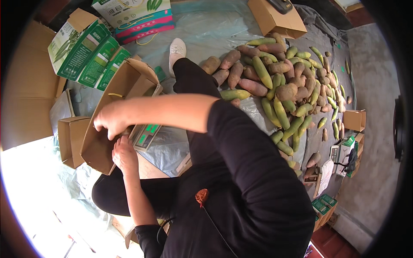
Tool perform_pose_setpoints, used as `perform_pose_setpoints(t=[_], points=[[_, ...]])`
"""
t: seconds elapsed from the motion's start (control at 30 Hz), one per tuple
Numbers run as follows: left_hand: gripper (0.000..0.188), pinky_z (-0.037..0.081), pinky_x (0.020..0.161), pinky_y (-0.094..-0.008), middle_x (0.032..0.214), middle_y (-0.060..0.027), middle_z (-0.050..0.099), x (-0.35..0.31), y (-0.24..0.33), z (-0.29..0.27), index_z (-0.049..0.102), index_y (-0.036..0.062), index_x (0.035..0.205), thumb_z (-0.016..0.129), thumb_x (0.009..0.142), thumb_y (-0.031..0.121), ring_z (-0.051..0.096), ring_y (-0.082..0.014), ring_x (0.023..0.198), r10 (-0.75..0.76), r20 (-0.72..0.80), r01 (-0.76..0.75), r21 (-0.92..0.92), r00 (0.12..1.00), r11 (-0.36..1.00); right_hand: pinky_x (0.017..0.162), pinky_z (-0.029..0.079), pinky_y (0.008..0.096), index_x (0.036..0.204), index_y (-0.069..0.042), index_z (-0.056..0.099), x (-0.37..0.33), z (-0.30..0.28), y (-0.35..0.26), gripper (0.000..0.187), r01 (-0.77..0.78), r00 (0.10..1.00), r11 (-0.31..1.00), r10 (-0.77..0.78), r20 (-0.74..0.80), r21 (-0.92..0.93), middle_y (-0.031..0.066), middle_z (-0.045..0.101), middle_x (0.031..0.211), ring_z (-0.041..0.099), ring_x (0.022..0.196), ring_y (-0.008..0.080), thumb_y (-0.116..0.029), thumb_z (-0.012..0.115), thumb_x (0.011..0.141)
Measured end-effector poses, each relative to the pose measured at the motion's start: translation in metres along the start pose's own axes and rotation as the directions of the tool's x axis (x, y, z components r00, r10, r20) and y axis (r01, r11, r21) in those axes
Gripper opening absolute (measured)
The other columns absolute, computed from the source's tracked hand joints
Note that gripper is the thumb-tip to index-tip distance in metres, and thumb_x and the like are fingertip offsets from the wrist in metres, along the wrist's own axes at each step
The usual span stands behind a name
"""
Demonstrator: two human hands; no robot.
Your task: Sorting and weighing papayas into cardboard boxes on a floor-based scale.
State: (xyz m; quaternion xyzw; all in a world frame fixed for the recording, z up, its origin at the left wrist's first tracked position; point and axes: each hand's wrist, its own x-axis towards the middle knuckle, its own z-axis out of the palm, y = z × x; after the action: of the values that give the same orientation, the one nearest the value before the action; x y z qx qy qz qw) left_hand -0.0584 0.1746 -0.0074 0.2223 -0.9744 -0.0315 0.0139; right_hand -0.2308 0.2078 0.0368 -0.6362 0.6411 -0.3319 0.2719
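Observation:
An open cardboard box (98, 151) tilts in front of me, next to a scale with a green lit display (146, 135). My right arm crosses over to the left, and my right hand (111, 119) reaches down into the box. Its fingers are bent and apart, with nothing visible between them. My left hand (124, 155) is at the box's near side, fingers curled together over it; their tips are hidden beside a small brownish thing I cannot make out. The inside of the box is mostly hidden by my hands and arm.
A large pile of green radishes (262, 72) and reddish-brown tubers (253, 87) lies on plastic sheeting to the right. Green-and-white cartons (88, 47) stand at the far left, beside a smaller cardboard box (71, 142). Another cardboard box (277, 21) stands behind the pile.

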Motion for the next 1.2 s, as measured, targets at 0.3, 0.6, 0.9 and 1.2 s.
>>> perform_pose_setpoints(t=[0.3, 0.6, 0.9, 1.2], points=[[0.02, 0.046, 0.075, -0.0409, 0.092, -0.0091, 0.063, 0.005, 0.004, 0.003, 0.059, 0.008, 0.097, 0.061, 0.077, 0.007, 0.059, -0.0299, 0.087, 0.027, -0.034, -0.028, -0.026, 0.999, 0.999, 0.078, 0.051, 0.0302, 0.107, -0.005, 0.062, -0.256, -0.108, 0.111, 0.031, -0.375, 0.5, 0.859, 0.504, -0.704, 0.349, 0.0105, 0.066, 0.098, 0.063, 0.088, 0.0173, -0.019, 0.066, 0.08], [0.015, 0.046, 0.074, -0.0419, 0.088, -0.0097, 0.061, 0.008, 0.011, 0.004, 0.058, 0.0073, 0.095, 0.058, 0.079, 0.008, 0.058, -0.0312, 0.085, 0.006, -0.001, -0.006, -0.043, 1.0, 0.999, 0.068, 0.046, 0.0309, 0.106, 0.001, 0.059, -0.46, 0.1, 0.216, 0.048, -0.56, -0.186, 0.195, 0.917, -0.352, 0.806, 0.0131, 0.063, 0.097, 0.06, 0.083, 0.0199, -0.022, 0.076, 0.068], [0.017, 0.045, 0.077, -0.0423, 0.092, -0.0096, 0.062, 0.005, 0.007, 0.002, 0.06, 0.0079, 0.094, 0.058, 0.077, 0.007, 0.058, -0.0314, 0.089, -0.027, -0.003, 0.027, -0.047, 1.0, 0.999, 0.092, 0.038, 0.0503, 0.134, -0.006, 0.035, -0.434, 0.179, 0.234, 0.088, -0.391, -0.33, -0.146, 0.944, 0.01, 0.909, 0.0185, 0.048, 0.127, 0.047, 0.117, 0.0321, -0.031, 0.081, 0.063], [0.014, 0.044, 0.077, -0.0394, 0.089, -0.0076, 0.062, 0.006, 0.003, 0.0, 0.062, 0.0085, 0.091, 0.059, 0.077, 0.009, 0.059, -0.0278, 0.088, -0.057, -0.024, 0.055, -0.055, 0.998, 0.997, 0.086, 0.032, 0.0622, 0.131, -0.004, 0.035, -0.423, 0.192, 0.244, 0.089, -0.25, -0.221, -0.144, 0.971, 0.089, 0.957, 0.0089, 0.052, 0.12, 0.051, 0.11, 0.0263, -0.035, 0.081, 0.061]])
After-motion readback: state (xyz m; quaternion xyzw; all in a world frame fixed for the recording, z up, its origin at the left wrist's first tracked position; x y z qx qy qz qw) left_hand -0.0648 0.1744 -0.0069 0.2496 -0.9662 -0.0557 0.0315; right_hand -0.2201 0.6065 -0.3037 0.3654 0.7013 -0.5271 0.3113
